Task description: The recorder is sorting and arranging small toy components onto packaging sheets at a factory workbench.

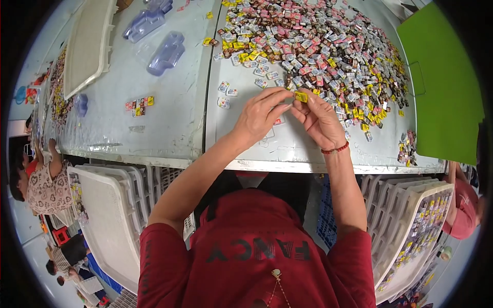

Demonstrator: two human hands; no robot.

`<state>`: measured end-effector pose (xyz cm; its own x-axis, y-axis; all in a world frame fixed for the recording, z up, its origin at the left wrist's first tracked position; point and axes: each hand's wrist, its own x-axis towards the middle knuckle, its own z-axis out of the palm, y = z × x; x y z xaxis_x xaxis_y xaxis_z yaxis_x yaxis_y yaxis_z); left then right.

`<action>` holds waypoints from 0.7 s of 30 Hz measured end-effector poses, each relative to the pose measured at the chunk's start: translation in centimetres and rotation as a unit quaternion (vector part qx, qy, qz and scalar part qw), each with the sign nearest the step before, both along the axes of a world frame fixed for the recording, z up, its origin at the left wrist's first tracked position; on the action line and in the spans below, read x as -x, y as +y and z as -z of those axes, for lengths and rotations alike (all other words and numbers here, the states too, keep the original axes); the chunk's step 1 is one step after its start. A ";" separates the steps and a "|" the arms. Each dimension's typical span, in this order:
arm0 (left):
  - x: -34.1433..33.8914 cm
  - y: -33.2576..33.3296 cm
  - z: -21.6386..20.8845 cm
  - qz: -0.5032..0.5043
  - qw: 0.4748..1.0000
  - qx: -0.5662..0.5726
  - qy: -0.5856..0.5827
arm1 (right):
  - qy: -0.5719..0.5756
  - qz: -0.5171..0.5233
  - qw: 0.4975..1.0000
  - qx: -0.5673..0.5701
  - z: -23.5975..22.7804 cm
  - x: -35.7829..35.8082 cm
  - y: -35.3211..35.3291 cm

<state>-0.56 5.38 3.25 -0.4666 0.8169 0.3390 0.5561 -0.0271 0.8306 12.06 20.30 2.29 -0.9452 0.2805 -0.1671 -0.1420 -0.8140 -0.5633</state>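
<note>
In the thumb and fingers of my right hand (322, 120) is a small yellow rectangular piece (301, 97) with dark marks. My left hand (261, 114) is closed in a pinch close to its left side, with the fingertips near my right fingers; what the pinch holds, if anything, is hidden. Both hands are above the grey-white table (308, 158), near its front edge. Just beyond them spreads a large heap of small pink, white, brown and yellow pieces (313, 43). A few white pieces (224, 87) lie apart to the left of it.
Left of the table seam are a small block of pieces (139, 106), clear plastic trays (167, 53) and a white tray (91, 46). A green panel (436, 82) stands at the right. Stacked white crates (105, 220) flank me below the table. Other people are at both sides.
</note>
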 end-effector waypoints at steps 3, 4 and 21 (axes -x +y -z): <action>-0.7 -0.6 -1.3 0.024 0.996 0.011 -0.080 | 0.009 -0.028 1.000 0.005 -0.7 -0.7 0.0; -1.0 -0.7 -1.1 0.027 0.996 0.012 -0.081 | 0.011 -0.034 0.999 -0.003 -1.0 -0.7 -0.2; -2.6 -3.0 -3.0 0.037 0.933 -0.042 -0.355 | -0.120 0.116 0.867 -0.469 -3.8 -1.7 -6.4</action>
